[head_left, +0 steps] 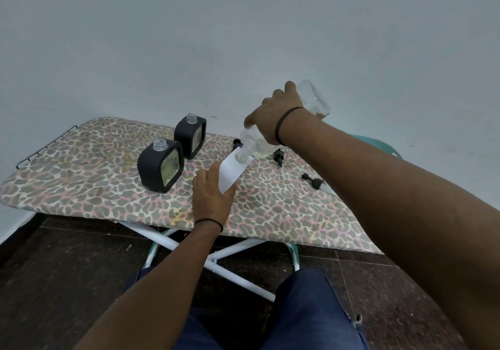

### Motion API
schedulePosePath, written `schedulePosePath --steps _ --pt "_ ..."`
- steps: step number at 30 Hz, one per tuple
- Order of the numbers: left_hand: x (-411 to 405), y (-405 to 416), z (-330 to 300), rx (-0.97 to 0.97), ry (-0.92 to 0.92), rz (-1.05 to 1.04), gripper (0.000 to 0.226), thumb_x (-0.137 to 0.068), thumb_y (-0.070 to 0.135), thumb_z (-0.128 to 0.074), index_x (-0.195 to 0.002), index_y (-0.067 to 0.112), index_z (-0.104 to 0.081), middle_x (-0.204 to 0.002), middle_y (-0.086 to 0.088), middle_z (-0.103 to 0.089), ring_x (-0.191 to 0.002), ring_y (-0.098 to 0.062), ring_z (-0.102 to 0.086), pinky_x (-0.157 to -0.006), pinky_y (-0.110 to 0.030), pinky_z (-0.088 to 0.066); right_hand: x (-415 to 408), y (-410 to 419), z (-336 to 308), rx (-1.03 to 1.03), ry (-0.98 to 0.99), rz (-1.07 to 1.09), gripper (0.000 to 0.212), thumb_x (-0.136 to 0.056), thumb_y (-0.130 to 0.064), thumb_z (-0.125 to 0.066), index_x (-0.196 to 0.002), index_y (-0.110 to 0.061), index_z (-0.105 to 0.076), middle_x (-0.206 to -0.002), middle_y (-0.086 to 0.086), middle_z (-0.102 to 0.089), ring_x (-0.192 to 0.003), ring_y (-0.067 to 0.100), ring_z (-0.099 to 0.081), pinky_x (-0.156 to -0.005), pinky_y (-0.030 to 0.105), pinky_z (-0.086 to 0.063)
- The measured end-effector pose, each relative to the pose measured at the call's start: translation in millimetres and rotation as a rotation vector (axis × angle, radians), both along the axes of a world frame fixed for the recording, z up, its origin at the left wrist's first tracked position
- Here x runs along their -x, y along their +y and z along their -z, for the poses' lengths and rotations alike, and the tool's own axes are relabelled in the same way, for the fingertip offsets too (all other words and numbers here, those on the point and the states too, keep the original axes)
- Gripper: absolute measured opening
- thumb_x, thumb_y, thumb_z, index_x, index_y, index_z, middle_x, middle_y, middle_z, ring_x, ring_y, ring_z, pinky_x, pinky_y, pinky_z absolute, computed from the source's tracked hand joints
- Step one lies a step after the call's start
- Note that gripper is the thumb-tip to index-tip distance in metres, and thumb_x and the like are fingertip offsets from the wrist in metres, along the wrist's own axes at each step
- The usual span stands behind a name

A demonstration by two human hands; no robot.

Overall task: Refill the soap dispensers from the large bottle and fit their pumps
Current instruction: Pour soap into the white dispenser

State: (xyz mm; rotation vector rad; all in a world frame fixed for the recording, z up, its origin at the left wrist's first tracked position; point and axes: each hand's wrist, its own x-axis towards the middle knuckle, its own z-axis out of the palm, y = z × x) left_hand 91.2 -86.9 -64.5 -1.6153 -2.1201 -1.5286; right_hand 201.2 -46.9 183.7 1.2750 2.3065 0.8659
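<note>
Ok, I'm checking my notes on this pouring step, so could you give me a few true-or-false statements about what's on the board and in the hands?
1. The right hand tilts the clear bottle neck-down. True.
2. The left hand holds a black dispenser. False: it holds a white dispenser.
3. Both black dispensers have pumps fitted. False: their necks are open.
4. Loose pumps lie on the board. True.

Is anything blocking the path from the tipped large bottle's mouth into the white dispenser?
Nothing visible does. The large bottle, gripped by the right hand, has its mouth at the open neck of the white dispenser, which the left hand holds.
</note>
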Motion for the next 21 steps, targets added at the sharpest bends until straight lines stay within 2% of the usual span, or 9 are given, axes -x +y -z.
schedulePosePath --steps 12,21 --pt "0 1 2 -0.020 -0.019 0.002 0.066 -0.078 0.021 -0.082 -0.133 0.016 -0.046 -0.105 -0.017 -0.052 -0.095 -0.038 -0.052 -0.074 -0.046 -0.048 17 -4 -3 -0.064 -0.134 -0.020 0.043 -0.096 -0.027 -0.052 -0.136 -0.042 -0.050 -0.122 0.003 -0.060 -0.117 0.032 -0.050 -0.106 0.051 -0.026" --pt "1 2 5 -0.036 0.000 -0.006 0.067 -0.078 0.022 -0.083 -0.134 0.012 -0.047 -0.106 -0.019 -0.053 -0.096 -0.038 -0.053 -0.077 -0.047 -0.048 26 -3 -4 -0.084 -0.174 -0.056 0.039 -0.099 -0.032 -0.048 -0.137 -0.041 -0.052 -0.127 0.000 -0.060 -0.122 0.031 -0.048 -0.107 0.048 -0.023"
